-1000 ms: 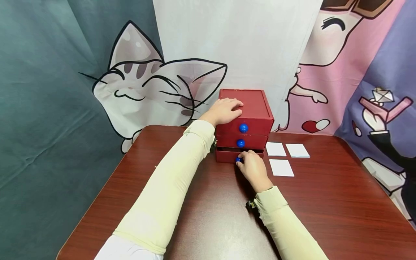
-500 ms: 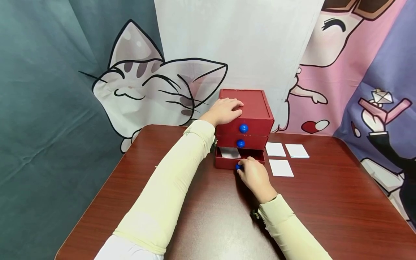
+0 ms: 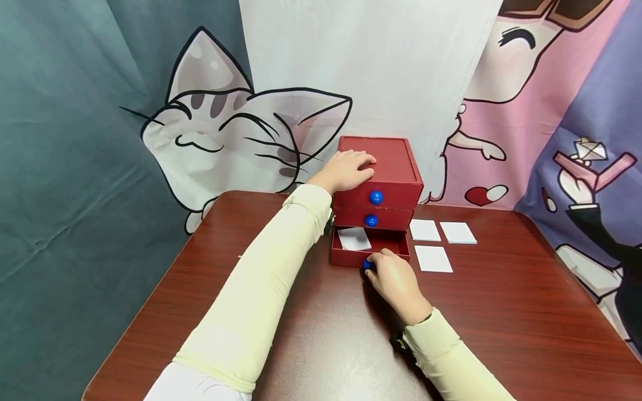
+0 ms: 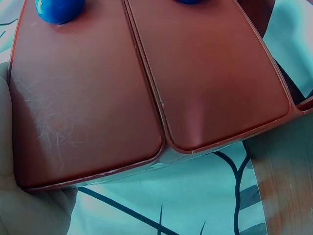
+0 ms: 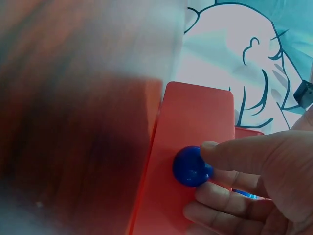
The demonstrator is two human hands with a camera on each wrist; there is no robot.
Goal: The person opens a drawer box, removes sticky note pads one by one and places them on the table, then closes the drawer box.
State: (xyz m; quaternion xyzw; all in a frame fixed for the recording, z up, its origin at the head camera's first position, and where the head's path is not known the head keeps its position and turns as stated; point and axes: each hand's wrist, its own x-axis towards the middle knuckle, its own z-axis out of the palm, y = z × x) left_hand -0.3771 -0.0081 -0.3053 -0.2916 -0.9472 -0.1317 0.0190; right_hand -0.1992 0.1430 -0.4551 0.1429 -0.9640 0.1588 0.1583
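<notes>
A red drawer cabinet (image 3: 383, 159) stands on the table, with blue round knobs on its drawer fronts. My left hand (image 3: 346, 170) rests on the left part of its top, fingers extended; in the left wrist view the hand (image 4: 34, 208) shows along the cabinet's edge. At the pulled-out bottom drawer (image 3: 346, 258), my right hand (image 3: 398, 281) pinches the blue knob (image 5: 188, 166) between thumb and fingers. Inside that drawer, toward its left side, lies a white square of paper (image 3: 354, 239). The upper two drawers are closed.
Right of the cabinet, white paper squares lie on the table: one at the back (image 3: 425, 230), a stack beside it (image 3: 458, 233), and one in front (image 3: 433, 259). A printed cloth (image 3: 371, 67) hangs close behind the brown table (image 3: 321, 345).
The bottom drawer has slid out toward me, with my right hand on its knob, and the white paper inside has come into view. My left hand has stayed on the cabinet top.
</notes>
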